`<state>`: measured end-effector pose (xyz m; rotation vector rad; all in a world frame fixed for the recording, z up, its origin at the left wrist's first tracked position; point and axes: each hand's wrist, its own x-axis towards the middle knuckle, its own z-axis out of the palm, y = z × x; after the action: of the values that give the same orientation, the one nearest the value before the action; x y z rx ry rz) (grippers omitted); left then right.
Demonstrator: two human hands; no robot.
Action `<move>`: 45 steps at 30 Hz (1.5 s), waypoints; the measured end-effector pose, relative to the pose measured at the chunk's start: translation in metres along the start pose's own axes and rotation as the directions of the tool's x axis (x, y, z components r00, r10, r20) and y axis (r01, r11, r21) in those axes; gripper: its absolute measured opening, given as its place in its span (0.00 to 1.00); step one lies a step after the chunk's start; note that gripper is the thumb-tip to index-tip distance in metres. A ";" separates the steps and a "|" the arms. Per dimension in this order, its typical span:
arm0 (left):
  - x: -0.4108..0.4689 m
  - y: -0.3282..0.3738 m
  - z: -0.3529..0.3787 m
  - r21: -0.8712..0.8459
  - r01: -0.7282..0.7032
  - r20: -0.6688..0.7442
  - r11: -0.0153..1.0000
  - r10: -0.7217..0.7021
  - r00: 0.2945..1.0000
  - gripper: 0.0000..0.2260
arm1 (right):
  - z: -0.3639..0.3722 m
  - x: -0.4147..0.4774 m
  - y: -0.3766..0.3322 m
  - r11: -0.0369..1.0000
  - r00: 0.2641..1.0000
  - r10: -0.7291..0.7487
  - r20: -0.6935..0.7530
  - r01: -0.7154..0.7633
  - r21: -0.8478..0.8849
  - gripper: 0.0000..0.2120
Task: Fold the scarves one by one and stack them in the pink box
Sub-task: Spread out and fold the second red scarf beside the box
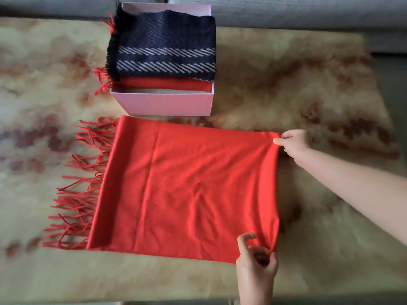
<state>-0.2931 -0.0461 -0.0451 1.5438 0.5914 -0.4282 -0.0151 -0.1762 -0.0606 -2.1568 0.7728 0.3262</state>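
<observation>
Scarf (187, 183) looks soft, light, floppy. Left hand (256, 264) pinches its 5 o'clock corner, right hand (291, 142) its 2 o'clock corner: good holds.

Looked down on a table (297, 89), marbled in cream and tan with rust-brown blotches (blurred toward the left side). Ran nearly from side to side, far edge straight, right edge slanting. Backed along the top by a grey ribbed surface (286, 12), split by a dark seam left of centre; could not tell whether sofa or wall. Showed grey floor (394, 89) past the right edge and a thin grey strip below the near edge. Lit softly and evenly.
</observation>
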 end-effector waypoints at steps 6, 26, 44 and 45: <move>0.001 -0.007 0.014 0.029 -0.020 0.052 0.999 0.018 0.998 0.19 | -0.011 0.010 0.013 1.000 1.000 -0.007 -0.004 0.007 -0.019 0.11; 0.077 -0.006 -0.135 0.895 -0.296 0.107 0.333 0.484 0.869 0.27 | -0.018 -0.097 0.089 0.973 0.992 0.003 0.125 0.026 -0.228 0.26; 0.101 -0.002 -0.257 0.947 -0.080 -0.062 0.310 0.422 0.904 0.32 | -0.005 -0.158 0.132 0.944 0.986 0.157 0.061 -0.131 -0.303 0.23; 0.102 0.002 -0.254 0.944 -0.075 -0.077 0.321 0.436 0.897 0.31 | -0.005 -0.160 0.136 0.954 0.980 0.189 0.053 -0.171 -0.246 0.24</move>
<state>-0.2329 0.2178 -0.0878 2.8571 0.2865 -0.2372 -0.2246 -0.1794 -0.0656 -2.2867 0.9293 0.6218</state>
